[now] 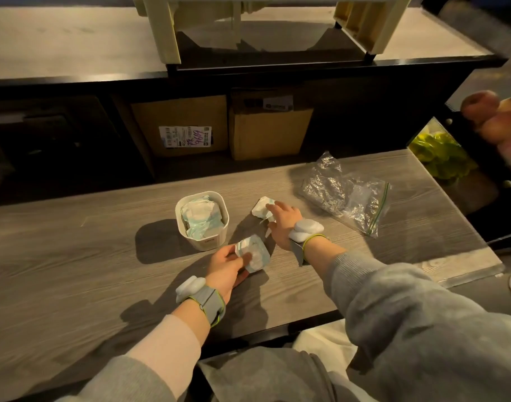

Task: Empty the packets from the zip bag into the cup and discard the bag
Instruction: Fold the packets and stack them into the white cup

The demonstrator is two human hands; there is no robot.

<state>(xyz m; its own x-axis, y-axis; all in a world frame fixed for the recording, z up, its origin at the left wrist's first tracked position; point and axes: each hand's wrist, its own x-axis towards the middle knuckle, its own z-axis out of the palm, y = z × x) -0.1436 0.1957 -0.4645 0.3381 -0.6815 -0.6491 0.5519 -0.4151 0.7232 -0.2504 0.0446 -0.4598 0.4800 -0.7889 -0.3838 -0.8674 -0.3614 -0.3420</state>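
A white square cup (pixel 202 240) stands mid-table with several white-and-blue packets stuffed inside. Just in front of it my left hand (pixel 226 266) grips a white packet (pixel 255 253), lifted a little off the wood. My right hand (pixel 281 224) lies to the right of the cup, its fingers resting on another white packet (pixel 261 207) that lies flat on the table. The clear zip bag (pixel 345 192), crumpled and with a green seal, lies flat further right, apart from both hands. It looks empty.
The grey wood table (pixel 74 256) ends in a dark edge close to my body. Beyond its far edge, cardboard boxes (pixel 187 126) sit in a dark shelf. Green and red fruit (pixel 440 152) lies at the right.
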